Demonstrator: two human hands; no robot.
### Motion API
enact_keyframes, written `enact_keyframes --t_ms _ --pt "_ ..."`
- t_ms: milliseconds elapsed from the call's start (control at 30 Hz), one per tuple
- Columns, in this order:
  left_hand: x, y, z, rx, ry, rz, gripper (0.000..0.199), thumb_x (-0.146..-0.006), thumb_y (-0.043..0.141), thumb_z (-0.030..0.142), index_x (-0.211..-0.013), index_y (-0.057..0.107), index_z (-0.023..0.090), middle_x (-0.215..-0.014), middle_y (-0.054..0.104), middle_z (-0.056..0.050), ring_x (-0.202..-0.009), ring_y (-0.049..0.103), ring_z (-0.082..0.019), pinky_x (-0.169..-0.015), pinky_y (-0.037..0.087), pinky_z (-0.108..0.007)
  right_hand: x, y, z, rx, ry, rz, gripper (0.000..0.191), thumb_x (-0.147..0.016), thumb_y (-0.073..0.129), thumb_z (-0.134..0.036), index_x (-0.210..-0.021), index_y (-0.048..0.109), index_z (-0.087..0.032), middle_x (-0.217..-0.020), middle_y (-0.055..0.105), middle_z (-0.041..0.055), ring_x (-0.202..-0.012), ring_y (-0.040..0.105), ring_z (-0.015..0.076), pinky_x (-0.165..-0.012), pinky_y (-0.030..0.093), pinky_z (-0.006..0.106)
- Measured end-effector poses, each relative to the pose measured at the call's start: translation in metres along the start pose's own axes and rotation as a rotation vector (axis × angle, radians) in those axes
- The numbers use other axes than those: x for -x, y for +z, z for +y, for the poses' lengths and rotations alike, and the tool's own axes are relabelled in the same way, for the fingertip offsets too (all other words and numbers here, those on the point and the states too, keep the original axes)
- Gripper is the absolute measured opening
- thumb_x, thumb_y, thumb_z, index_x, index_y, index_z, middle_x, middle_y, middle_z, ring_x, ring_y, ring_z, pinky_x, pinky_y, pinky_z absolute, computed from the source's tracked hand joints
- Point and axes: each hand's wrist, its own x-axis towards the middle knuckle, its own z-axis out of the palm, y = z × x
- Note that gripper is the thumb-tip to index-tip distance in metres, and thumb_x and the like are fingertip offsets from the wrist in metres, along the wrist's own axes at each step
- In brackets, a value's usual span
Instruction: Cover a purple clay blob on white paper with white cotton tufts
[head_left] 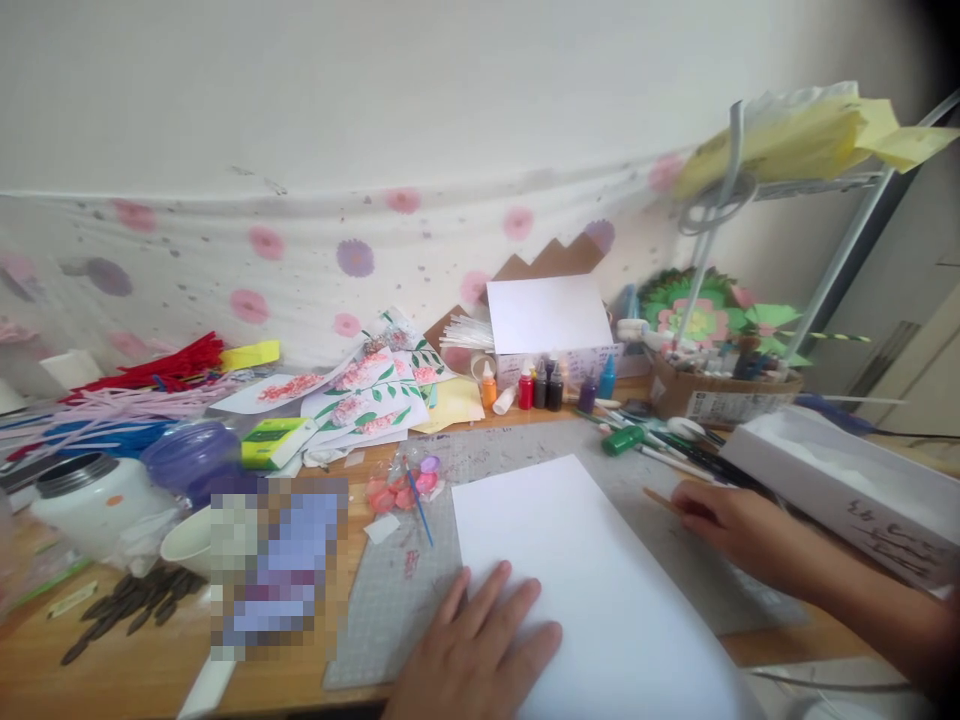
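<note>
A large white sheet of paper [592,560] lies on the grey cutting mat [397,620], its near end running out of view. My left hand [480,640] rests flat on the sheet's lower left part, fingers spread. Right of the sheet, above the mat, my right hand [709,515] is closed around a thin wooden pencil [660,499] that points left. Beyond the paper's left edge are a paint palette [401,485] with pink and purple wells and a blue-handled brush [420,505] across it.
Paint bottles [540,385] and painted flower sheets [360,395] stand or lie at the back. A green bottle [622,440] and brushes are behind my right hand. A white box [847,490] sits right; jars [105,505] and dark seeds [127,605] are left.
</note>
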Motion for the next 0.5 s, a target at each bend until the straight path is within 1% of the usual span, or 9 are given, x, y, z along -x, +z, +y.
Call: enact_keyframes --t_ms 100,167,233,300,500 --pt "0.0017 0.0005 0.0022 0.058 0.009 -0.108 0.054 -0.079 0.048 0.054 -0.126 0.041 0.029 -0.132 0.045 -0.003 -0.123 0.036 -0.024 -0.097 0.034 -0.041 0.0008 -0.0042 -0.0009 -0.009 -0.045 -0.109 0.013 -0.079 0.042 -0.026 -0.071 0.051 -0.021 -0.068 0.061 0.0014 -0.063 0.055 0.0177 -0.059 0.037 0.028" --pt "0.0027 0.0019 0.0043 0.081 -0.016 -0.17 0.063 -0.074 0.054 0.056 -0.129 0.037 0.03 -0.136 0.039 -0.004 -0.125 0.033 -0.027 -0.095 0.036 -0.045 0.0011 -0.0064 -0.0019 -0.005 -0.033 -0.122 0.012 -0.079 0.041 -0.025 -0.072 0.05 -0.021 -0.068 0.061 0.0013 -0.064 0.055 0.0177 -0.059 0.036 0.028" --pt "0.003 0.0035 0.0058 0.081 -0.039 -0.199 0.065 -0.073 0.059 0.05 -0.13 0.035 0.031 -0.138 0.037 -0.003 -0.125 0.032 -0.028 -0.094 0.037 -0.047 0.0014 -0.0078 -0.0026 0.0 -0.025 -0.128 0.011 -0.079 0.042 -0.024 -0.073 0.05 -0.021 -0.069 0.061 0.001 -0.064 0.055 0.0175 -0.059 0.035 0.027" --pt "0.0029 0.0048 0.0062 0.066 -0.026 -0.205 0.064 -0.073 0.059 0.048 -0.13 0.035 0.032 -0.138 0.037 -0.003 -0.124 0.034 -0.028 -0.092 0.039 -0.047 0.0017 -0.0083 -0.0026 0.01 -0.021 -0.127 0.01 -0.078 0.042 -0.024 -0.073 0.05 -0.021 -0.069 0.061 0.0008 -0.064 0.054 0.0176 -0.058 0.035 0.027" --pt "0.004 0.0065 0.0047 0.029 0.008 -0.187 0.058 -0.077 0.052 0.052 -0.129 0.037 0.032 -0.136 0.04 -0.002 -0.121 0.039 -0.028 -0.088 0.044 -0.045 0.0026 -0.0066 0.0017 0.0 -0.035 -0.12 0.011 -0.08 0.042 -0.025 -0.072 0.049 -0.021 -0.069 0.06 0.0004 -0.065 0.054 0.0174 -0.06 0.035 0.027"
